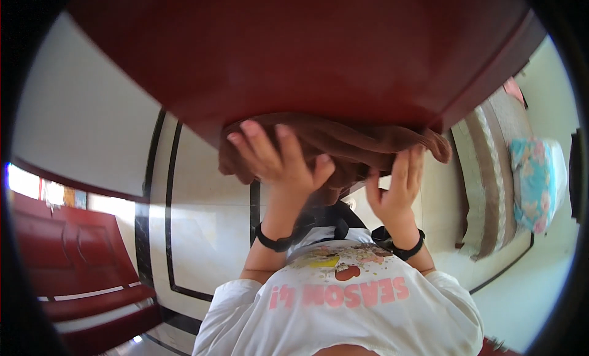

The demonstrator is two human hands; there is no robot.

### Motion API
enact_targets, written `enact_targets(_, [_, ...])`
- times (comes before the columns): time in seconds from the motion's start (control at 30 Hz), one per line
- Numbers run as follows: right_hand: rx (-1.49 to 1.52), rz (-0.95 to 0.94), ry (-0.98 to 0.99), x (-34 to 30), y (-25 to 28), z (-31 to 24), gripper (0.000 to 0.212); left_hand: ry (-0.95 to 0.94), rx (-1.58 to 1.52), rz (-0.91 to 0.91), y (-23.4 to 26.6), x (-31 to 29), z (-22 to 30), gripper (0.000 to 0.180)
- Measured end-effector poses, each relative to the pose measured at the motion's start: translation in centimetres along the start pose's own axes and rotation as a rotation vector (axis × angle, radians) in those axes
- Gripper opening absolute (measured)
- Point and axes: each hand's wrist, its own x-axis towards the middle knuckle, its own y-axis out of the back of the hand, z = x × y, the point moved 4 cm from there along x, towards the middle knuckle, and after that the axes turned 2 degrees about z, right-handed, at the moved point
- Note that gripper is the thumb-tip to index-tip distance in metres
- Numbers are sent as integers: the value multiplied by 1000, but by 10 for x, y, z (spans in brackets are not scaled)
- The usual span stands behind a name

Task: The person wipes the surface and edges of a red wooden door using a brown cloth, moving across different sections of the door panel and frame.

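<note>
A brown cloth (pixel 343 138), bunched in soft folds, lies along the lower edge of a glossy dark red panel (pixel 307 55). My left hand (pixel 279 163) rests on the left part of the cloth, its fingers spread and the thumb apart. Toward the right end of the same cloth, my right hand (pixel 397 187) touches it with fingers stretched upward and the thumb held away from them. One corner of the cloth sticks out past my right fingertips. Folds hang down between the two hands. Each wrist has a black band.
At the left stands a dark red wooden bench (pixel 86 264). A bed (pixel 491 178) with a striped cover is at the right, with a blue floral bundle (pixel 535 184) on it. The pale tiled floor (pixel 208 233) has black border strips.
</note>
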Motion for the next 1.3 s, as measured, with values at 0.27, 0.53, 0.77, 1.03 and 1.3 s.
enact_targets(0.27, [-47,-54,93,-23,-21,14,71,-9,15,23,0,-22,4,70])
enact_targets(0.53, [-54,-47,66,-58,-41,27,76,-50,49,40,-17,-77,-1,63])
enact_targets(0.77, [-109,-14,111,-83,-56,35,77,32,-47,102,-20,-80,-2,53])
enact_targets(1.03, [113,32,47,-67,-38,26,64,-76,-4,5,-16,-80,7,59])
enact_targets(1.3, [169,19,-26,21,0,-20,71,-80,56,77,19,40,-14,49])
